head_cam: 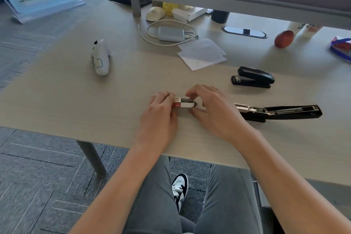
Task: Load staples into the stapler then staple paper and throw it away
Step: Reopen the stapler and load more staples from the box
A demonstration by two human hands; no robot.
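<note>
Steadying the staple box (182,103) on the desk (95,108), our left hand (161,109) pinches its red sleeve while our right hand (210,107) grips the protruding inner tray, likely to reach staples. Just right, the opened stapler (279,112) lies ready for loading; paper sheets (202,53) wait farther back.

Bare left hand (160,109) and bare right hand (213,108), forearms uncovered with no sleeves showing, grey trousers (155,195), black-and-white sneaker (180,189) with white laces
</note>
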